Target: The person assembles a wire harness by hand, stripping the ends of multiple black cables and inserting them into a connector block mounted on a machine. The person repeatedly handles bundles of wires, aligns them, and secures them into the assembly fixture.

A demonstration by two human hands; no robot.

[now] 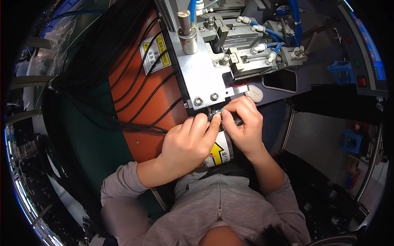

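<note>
My left hand (188, 141) and my right hand (247, 123) meet just below the front edge of a metal fixture plate (203, 78). Thumb and forefinger of each hand are pinched together around the ends of thin coloured wires (219, 111). Fingertips hide most of these wires, so I cannot tell how they sit against the fixture. Black cables (143, 126) run from the left and pass behind my left hand. Below it, more small coloured wire ends (211, 156) show beside a yellow arrow label (218, 152).
A large bundle of black cables (94, 74) hangs over an orange-brown panel (143, 141) and a green surface (88, 131). Pneumatic cylinders (242, 39) with blue hoses (294, 16) stand behind the plate. A phone (280, 80) and a round white case (254, 94) lie to the right.
</note>
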